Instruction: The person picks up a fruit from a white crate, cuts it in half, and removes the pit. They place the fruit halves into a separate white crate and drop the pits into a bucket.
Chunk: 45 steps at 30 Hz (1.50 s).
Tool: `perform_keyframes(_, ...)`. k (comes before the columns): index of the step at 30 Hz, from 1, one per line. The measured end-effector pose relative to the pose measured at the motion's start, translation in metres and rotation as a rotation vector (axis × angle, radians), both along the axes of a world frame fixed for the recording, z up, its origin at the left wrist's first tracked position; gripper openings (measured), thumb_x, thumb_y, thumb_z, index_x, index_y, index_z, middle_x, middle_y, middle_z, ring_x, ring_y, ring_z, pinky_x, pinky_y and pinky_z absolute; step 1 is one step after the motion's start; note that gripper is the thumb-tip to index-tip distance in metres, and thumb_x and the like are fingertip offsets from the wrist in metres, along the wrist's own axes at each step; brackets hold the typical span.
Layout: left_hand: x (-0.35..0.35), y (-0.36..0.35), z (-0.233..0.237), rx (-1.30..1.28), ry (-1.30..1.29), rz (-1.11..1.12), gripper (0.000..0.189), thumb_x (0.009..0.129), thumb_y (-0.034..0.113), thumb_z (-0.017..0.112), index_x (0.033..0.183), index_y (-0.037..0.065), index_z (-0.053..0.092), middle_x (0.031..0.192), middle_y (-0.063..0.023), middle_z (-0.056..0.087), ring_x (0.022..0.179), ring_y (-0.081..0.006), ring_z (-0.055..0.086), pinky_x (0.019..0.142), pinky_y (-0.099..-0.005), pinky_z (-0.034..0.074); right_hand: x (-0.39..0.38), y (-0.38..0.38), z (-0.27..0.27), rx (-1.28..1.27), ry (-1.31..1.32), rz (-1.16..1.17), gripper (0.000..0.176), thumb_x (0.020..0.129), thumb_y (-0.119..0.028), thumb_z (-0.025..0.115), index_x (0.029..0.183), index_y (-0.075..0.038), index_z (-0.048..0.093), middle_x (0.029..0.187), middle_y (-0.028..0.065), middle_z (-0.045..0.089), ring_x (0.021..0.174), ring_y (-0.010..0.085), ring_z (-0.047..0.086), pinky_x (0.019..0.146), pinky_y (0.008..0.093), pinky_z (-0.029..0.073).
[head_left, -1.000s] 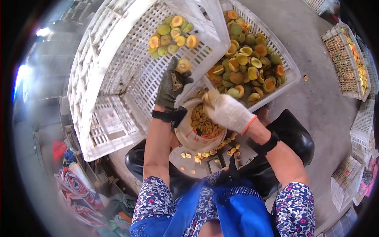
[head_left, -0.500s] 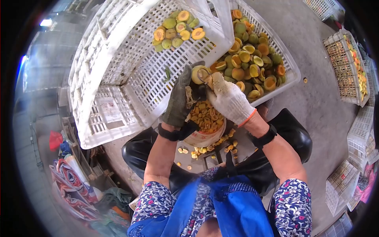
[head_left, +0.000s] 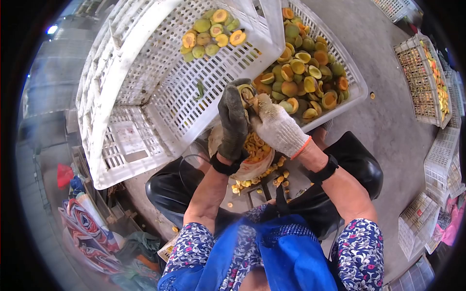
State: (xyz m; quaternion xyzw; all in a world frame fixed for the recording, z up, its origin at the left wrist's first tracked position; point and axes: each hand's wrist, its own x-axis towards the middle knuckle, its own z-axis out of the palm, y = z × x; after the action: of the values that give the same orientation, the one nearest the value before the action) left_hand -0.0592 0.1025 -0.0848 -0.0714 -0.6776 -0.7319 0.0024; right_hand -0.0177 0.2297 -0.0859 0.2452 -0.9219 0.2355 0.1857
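My left hand (head_left: 234, 116), in a dark grey glove, is wrapped round a yellow-green fruit half (head_left: 245, 93). My right hand (head_left: 279, 123), in a whitish knitted glove with an orange cuff edge, is closed on a small tool (head_left: 252, 102) whose tip touches the fruit; its handle is mostly hidden by the fingers. Below both hands stands a bucket (head_left: 248, 170) of yellow-orange pieces (head_left: 258, 148). Several fruit halves (head_left: 212, 34) lie in the big white crate (head_left: 167, 104) at the upper left. Many hollowed fruit halves (head_left: 310, 72) fill the white crate (head_left: 360, 89) at the upper right.
Small yellow pieces (head_left: 278, 181) are scattered on the floor around the bucket. More crates stand along the right, one with fruit (head_left: 421, 80). Sacks and cloth (head_left: 87, 233) lie at the lower left. My knees in black covers flank the bucket.
My left hand has turned more upright around the fruit, and the fruit's cut face has tilted. The tool tip now sits further into it. The whole view has shifted slightly.
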Motion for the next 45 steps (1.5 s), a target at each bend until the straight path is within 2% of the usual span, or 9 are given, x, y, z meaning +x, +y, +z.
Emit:
perform_keyframes(4,0.002,-0.001,0.005,-0.090,-0.047,0.052,0.052,0.101,0.044,0.035,0.104,-0.002,0.059,0.084,-0.0067,0.061,0.070,-0.0120,0.057,0.061,-0.0242,0.046,0.000,0.007,0.005,0.126,-0.041,0.093,0.021,0.078,-0.011,0.059,0.094,0.002,0.062,0.100,0.0185,0.053,0.078,0.0318,0.059,0.067,0.0366,0.050)
perform_keyframes(13,-0.002,-0.016,0.017,-0.066,-0.311,-0.266,0.062,0.098,0.056,0.035,0.106,-0.001,0.059,0.086,-0.0072,0.061,0.078,-0.0156,0.062,0.074,-0.0301,0.052,-0.016,0.019,0.065,-0.610,-1.314,0.039,0.035,0.081,-0.019,0.050,0.101,0.009,0.054,0.083,0.0236,0.062,0.075,0.0322,0.063,0.069,0.0391,0.050)
perform_keyframes(20,0.013,-0.001,0.012,0.435,-0.341,0.036,0.049,0.098,0.051,0.039,0.091,0.004,0.053,0.083,-0.0093,0.056,0.081,-0.0221,0.060,0.082,-0.0414,0.053,-0.011,0.012,0.038,-0.697,-1.442,0.105,0.033,0.082,-0.025,0.055,0.100,0.003,0.053,0.067,0.0070,0.056,0.048,0.0150,0.055,0.042,0.0283,0.044)
perform_keyframes(23,-0.001,-0.012,0.002,0.472,-0.226,-0.212,0.048,0.099,0.048,0.038,0.078,0.007,0.049,0.076,-0.0085,0.052,0.075,-0.0216,0.057,0.080,-0.0423,0.052,-0.001,-0.002,-0.012,-0.586,-0.564,0.236,0.034,0.082,-0.026,0.056,0.099,0.003,0.054,0.066,0.0070,0.056,0.049,0.0145,0.055,0.044,0.0266,0.045)
perform_keyframes(29,-0.003,-0.022,0.003,0.735,-0.286,-0.594,0.050,0.100,0.048,0.036,0.074,0.008,0.053,0.070,-0.0059,0.053,0.073,-0.0211,0.057,0.082,-0.0463,0.051,0.005,-0.002,0.035,-1.025,-1.686,0.255,0.024,0.085,-0.026,0.055,0.075,-0.005,0.052,0.059,0.0038,0.051,0.041,0.0126,0.047,0.037,0.0282,0.038)
perform_keyframes(31,-0.007,-0.019,0.015,0.536,-0.413,-0.163,0.050,0.101,0.046,0.034,0.068,0.011,0.048,0.058,-0.0054,0.047,0.061,-0.0208,0.052,0.077,-0.0419,0.052,0.002,-0.006,0.038,-1.195,-1.890,0.199,0.025,0.086,-0.026,0.055,0.068,-0.010,0.047,0.059,0.0027,0.048,0.041,0.0100,0.044,0.034,0.0250,0.034)
perform_keyframes(34,-0.022,-0.040,-0.002,0.408,-0.446,0.033,0.048,0.101,0.047,0.035,0.082,0.009,0.056,0.076,-0.0057,0.056,0.071,-0.0210,0.058,0.078,-0.0394,0.052,0.031,-0.023,-0.040,-0.133,-0.804,0.453,0.035,0.089,-0.033,0.053,0.091,-0.001,0.066,0.080,0.0223,0.066,0.078,0.0334,0.067,0.065,0.0423,0.052)
perform_keyframes(36,-0.032,-0.039,-0.008,0.323,-0.394,-0.034,0.048,0.101,0.046,0.036,0.088,0.007,0.060,0.082,-0.0061,0.059,0.075,-0.0201,0.059,0.078,-0.0382,0.052,0.042,-0.017,-0.009,0.211,-1.144,0.243,0.029,0.091,-0.026,0.052,0.094,-0.002,0.068,0.093,0.0207,0.068,0.084,0.0326,0.068,0.070,0.0425,0.054)
perform_keyframes(45,-0.180,-0.003,-0.028,-1.056,0.089,0.022,0.041,0.092,0.033,0.053,0.122,0.006,0.058,0.112,-0.0174,0.063,0.105,-0.0309,0.060,0.086,-0.0415,0.048,0.041,-0.011,-0.002,0.075,-0.993,0.161,0.020,0.084,-0.016,0.057,0.096,-0.001,0.063,0.083,0.0198,0.068,0.079,0.0359,0.068,0.068,0.0436,0.054)
